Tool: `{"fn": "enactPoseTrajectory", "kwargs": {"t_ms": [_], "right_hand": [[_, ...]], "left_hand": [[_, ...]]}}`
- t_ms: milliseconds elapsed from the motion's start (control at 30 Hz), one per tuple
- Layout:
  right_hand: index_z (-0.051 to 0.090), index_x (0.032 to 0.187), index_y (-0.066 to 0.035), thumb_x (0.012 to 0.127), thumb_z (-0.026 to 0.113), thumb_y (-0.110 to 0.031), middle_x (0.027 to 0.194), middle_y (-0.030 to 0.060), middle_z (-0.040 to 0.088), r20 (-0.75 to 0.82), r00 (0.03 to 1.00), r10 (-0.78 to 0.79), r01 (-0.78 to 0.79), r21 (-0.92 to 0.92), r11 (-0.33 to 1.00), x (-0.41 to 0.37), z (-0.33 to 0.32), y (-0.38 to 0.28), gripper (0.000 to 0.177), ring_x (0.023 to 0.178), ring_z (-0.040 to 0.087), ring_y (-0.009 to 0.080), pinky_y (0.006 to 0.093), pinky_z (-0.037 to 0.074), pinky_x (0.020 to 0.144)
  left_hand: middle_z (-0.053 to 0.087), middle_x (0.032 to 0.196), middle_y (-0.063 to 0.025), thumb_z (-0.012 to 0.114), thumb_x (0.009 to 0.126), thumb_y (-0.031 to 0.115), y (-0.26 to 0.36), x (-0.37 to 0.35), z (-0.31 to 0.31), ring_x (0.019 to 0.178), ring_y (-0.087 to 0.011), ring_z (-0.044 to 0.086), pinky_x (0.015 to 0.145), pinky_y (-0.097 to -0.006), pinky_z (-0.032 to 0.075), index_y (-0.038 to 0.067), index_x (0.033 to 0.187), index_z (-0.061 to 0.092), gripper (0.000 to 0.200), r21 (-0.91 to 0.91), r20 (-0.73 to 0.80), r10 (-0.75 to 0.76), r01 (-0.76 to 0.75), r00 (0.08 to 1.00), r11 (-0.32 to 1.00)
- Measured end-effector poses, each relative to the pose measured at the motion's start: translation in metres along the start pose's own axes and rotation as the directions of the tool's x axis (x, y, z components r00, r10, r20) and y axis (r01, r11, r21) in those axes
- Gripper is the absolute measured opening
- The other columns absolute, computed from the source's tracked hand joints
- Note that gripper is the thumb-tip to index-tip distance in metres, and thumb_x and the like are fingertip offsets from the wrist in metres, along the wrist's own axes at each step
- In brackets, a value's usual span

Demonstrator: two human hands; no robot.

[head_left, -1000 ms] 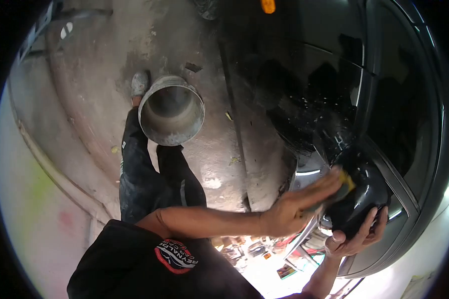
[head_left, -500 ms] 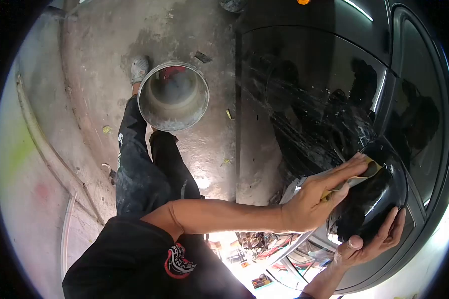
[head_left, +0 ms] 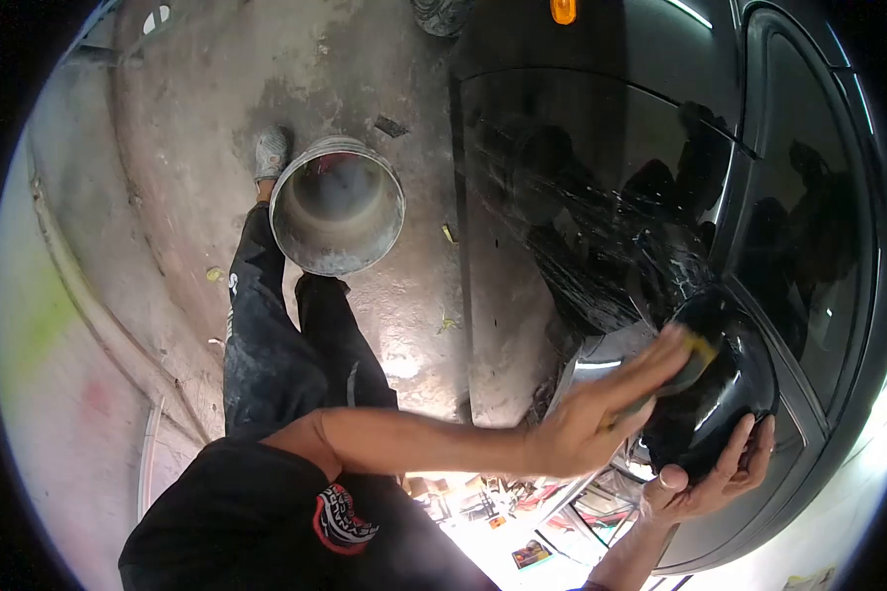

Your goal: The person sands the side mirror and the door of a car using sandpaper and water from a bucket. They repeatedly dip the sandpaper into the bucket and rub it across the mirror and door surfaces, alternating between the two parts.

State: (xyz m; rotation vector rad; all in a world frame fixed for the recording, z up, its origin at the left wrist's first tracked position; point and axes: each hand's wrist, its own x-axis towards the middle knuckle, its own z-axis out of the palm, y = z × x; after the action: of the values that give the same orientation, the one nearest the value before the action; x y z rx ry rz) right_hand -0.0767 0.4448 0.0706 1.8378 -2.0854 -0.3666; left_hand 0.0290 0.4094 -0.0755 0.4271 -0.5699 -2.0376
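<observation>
My left hand [head_left: 601, 414] is closed on a folded piece of yellowish-grey sandpaper [head_left: 698, 361], blurred by motion. The sandpaper lies against the near side of a glossy black side mirror [head_left: 724, 404] on a black car [head_left: 601, 128]. My right hand [head_left: 715, 478] grips the mirror's lower edge, thumb on one side and fingers curled over the other. Wet-looking whitish streaks and droplets mark the dark body panel just above the mirror. The palm side of my left hand is hidden.
An open bucket [head_left: 337, 207] with cloudy liquid and something reddish inside stands on the stained concrete floor [head_left: 207, 89] by my legs. An orange side light [head_left: 563, 10] sits on the car at the top. A pale wall [head_left: 59, 394] runs along the left; bright clutter lies below my arm.
My left hand has slid with the sandpaper toward the lower left over the mirror. My right hand keeps its hold on the mirror, and the whole view has shifted slightly.
</observation>
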Motion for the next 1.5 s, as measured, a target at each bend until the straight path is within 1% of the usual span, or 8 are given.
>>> {"fn": "enactPoseTrajectory", "kwargs": {"t_ms": [300,533,700,800,933,1167,1400,1500], "right_hand": [[0.054,0.147,-0.002,0.099,0.026,-0.079,0.145,0.0289,0.044,0.027,0.999,0.017,-0.017,-0.013,1.000,-0.002,-0.003,0.000,0.094,0.134,0.049,0.0440,0.0551,0.044,0.107],[0.055,0.146,0.001,0.100,0.028,-0.077,0.142,0.0275,0.047,-0.002,1.000,0.004,-0.004,-0.067,0.998,0.003,0.000,-0.008,0.094,0.134,0.050,0.0406,0.0525,0.043,0.108],[0.055,0.146,0.000,0.100,0.029,-0.077,0.142,0.0268,0.046,-0.023,0.999,-0.033,0.032,-0.060,0.998,0.003,0.001,-0.006,0.093,0.134,0.049,0.0399,0.0524,0.043,0.107],[0.054,0.148,-0.002,0.100,0.027,-0.077,0.146,0.0265,0.045,-0.012,0.999,-0.043,0.042,-0.056,0.998,0.003,0.001,-0.005,0.092,0.134,0.049,0.0399,0.0524,0.043,0.108],[0.054,0.147,-0.003,0.099,0.027,-0.077,0.145,0.0259,0.045,-0.014,0.999,-0.033,0.033,-0.029,0.999,0.002,0.001,-0.004,0.092,0.134,0.050,0.0394,0.0518,0.044,0.107],[0.056,0.146,-0.004,0.096,0.027,-0.081,0.144,0.0248,0.046,-0.036,0.999,-0.032,0.031,-0.030,0.999,0.002,0.003,-0.003,0.097,0.133,0.050,0.0391,0.0527,0.046,0.106],[0.056,0.147,-0.004,0.095,0.031,-0.083,0.146,0.0255,0.044,-0.027,1.000,-0.016,0.015,-0.003,1.000,0.004,0.000,-0.008,0.097,0.131,0.051,0.0417,0.0524,0.047,0.104],[0.057,0.146,-0.004,0.096,0.033,-0.080,0.146,0.0263,0.043,-0.064,0.998,-0.012,0.017,0.063,0.998,0.004,0.005,-0.007,0.094,0.132,0.049,0.0419,0.0527,0.046,0.105]], "left_hand": [[0.036,0.164,-0.0198,0.048,0.107,0.009,0.002,0.020,-0.007,0.153,-0.0273,0.033,0.124,-0.0404,0.029,0.002,0.156,0.041,0.049,-0.007,-0.016,-0.026,0.025,1.000,1.000],[0.058,0.145,-0.0159,0.040,0.113,0.029,0.029,0.032,-0.053,0.133,-0.0182,0.053,0.112,-0.0310,0.042,0.004,0.152,0.048,0.047,-0.414,-0.045,-0.349,0.301,0.936,0.859],[0.037,0.163,-0.0197,0.053,0.106,0.014,0.018,-0.006,-0.039,0.154,-0.0299,0.031,0.125,-0.0392,0.028,0.001,0.157,0.037,0.055,-0.103,0.151,-0.306,0.323,0.940,0.941],[0.027,0.167,-0.0212,0.054,0.100,0.002,0.006,-0.048,0.001,0.156,-0.0332,0.024,0.127,-0.0443,0.025,0.001,0.159,0.033,0.062,0.048,0.082,-0.055,0.051,0.995,0.998],[0.017,0.169,-0.0240,0.054,0.092,-0.011,-0.002,-0.042,0.016,0.157,-0.0353,0.014,0.129,-0.0475,0.019,-0.001,0.161,0.026,0.075,0.062,0.031,0.018,-0.020,0.999,0.998],[0.015,0.169,-0.0249,0.055,0.089,-0.013,-0.023,-0.068,0.017,0.157,-0.0390,0.013,0.128,-0.0483,0.021,0.001,0.162,0.024,0.080,0.063,0.084,0.087,-0.092,0.993,0.994],[0.028,0.164,-0.0279,0.052,0.093,-0.013,-0.002,0.029,-0.011,0.153,-0.0411,0.025,0.125,-0.0479,0.028,0.001,0.158,0.034,0.069,0.069,0.038,0.174,-0.176,0.984,0.982],[0.034,0.162,-0.0268,0.053,0.097,-0.006,0.009,-0.019,0.008,0.151,-0.0407,0.031,0.123,-0.0451,0.031,0.001,0.157,0.036,0.063,0.120,-0.028,0.126,-0.122,0.992,0.985]]}}
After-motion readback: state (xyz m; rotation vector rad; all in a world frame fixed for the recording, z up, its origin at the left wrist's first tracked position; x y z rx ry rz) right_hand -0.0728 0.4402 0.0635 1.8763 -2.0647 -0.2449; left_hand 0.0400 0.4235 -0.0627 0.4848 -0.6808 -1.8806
